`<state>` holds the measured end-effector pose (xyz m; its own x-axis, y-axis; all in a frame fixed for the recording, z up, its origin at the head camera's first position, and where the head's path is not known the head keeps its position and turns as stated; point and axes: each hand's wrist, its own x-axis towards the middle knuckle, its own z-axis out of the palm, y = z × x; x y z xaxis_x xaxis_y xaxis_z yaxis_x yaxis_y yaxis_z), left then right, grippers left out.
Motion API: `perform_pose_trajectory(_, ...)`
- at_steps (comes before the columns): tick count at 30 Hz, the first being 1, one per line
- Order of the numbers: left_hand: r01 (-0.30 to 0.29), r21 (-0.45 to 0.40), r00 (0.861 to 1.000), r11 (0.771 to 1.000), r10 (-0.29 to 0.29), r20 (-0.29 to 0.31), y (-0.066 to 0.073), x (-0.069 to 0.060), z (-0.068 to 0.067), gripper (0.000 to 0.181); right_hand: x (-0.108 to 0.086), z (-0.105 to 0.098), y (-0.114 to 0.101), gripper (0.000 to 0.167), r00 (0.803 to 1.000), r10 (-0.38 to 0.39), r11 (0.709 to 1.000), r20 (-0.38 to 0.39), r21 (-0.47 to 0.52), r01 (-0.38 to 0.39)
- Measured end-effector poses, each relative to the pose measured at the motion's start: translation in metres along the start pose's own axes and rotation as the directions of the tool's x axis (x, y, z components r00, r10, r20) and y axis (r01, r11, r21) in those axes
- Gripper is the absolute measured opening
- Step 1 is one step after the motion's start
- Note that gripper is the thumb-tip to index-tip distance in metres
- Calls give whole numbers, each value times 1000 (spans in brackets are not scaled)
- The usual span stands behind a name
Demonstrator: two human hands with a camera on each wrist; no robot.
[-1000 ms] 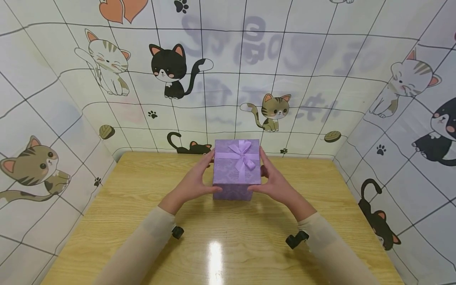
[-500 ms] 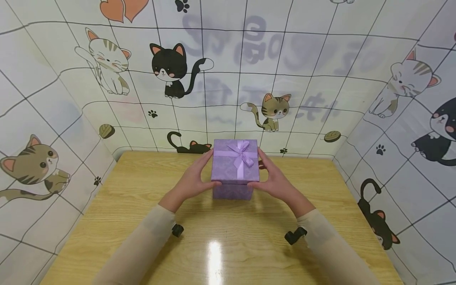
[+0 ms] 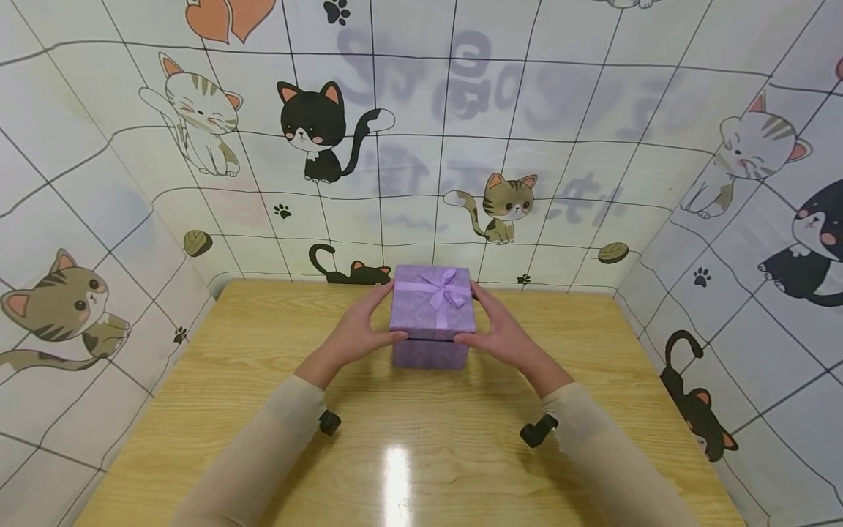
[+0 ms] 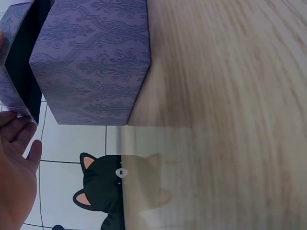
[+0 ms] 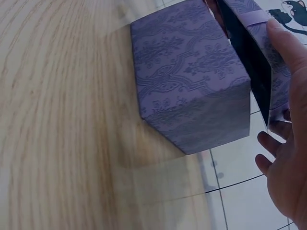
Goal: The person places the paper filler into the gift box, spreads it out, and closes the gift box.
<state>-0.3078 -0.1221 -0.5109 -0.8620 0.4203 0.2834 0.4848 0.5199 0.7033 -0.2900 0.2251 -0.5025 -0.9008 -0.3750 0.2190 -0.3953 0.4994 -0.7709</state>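
A purple gift box with a damask-like pattern stands at the table's back middle; its base (image 3: 431,354) shows below its lid (image 3: 407,315). A lilac ribbon bow (image 3: 444,291) tops the lid. My left hand (image 3: 354,333) grips the lid's left side, thumb at the front edge. On the right side my right hand (image 3: 506,337) holds it likewise. Both wrist views show the lid (image 4: 13,72) tilted and apart from the base (image 5: 192,72) along the near edges, its dark inside visible. Whatever the base contains is hidden.
The wood-grain table (image 3: 263,366) reflects a bright light strip near the front. White cloth walls (image 3: 408,168) printed with cats and grid lines close in the back and both sides. A small black wrist camera (image 3: 538,432) sits by the right cuff.
The lid first rose a little from the base, then its far side sank lower, while a dark gap shows at the front. Both hands moved with it, slightly leftward.
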Motion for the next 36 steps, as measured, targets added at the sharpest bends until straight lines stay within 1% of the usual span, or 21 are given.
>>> perform_pose_trajectory(3,-1,-9,1000,1000,1,2,-6,0,4,110,0,4,7,121,1000,25,1000,16,12,-25)
perform_pose_trajectory(7,14,-22,1000,1000,-14,14,-11,-2,9,111,-2,8,9,121,998,44,999,36,11,-44)
perform_pose_trajectory(13,35,-33,999,999,-34,39,-13,-4,13,113,-4,10,12,122,997,58,998,44,-17,-58)
perform_pose_trajectory(18,32,-35,998,999,-30,46,-12,-4,15,112,-3,10,14,121,998,41,999,39,-13,-40)
perform_pose_trajectory(22,32,-36,998,999,-30,61,-13,-5,16,112,-4,14,20,120,999,11,1000,39,-8,-11)
perform_pose_trajectory(25,51,-33,996,998,-48,76,-12,-6,16,113,-5,18,27,120,999,4,1000,42,10,-4)
perform_pose_trajectory(30,105,-30,989,994,-101,109,-12,-9,18,115,-8,25,37,121,999,25,999,42,45,-26)
perform_pose_trajectory(35,123,-41,984,992,-117,131,-15,-9,20,116,-9,30,41,122,999,23,998,35,57,-25)
perform_pose_trajectory(36,119,-38,985,992,-113,131,-16,-9,21,116,-10,30,41,122,999,20,998,33,59,-22)
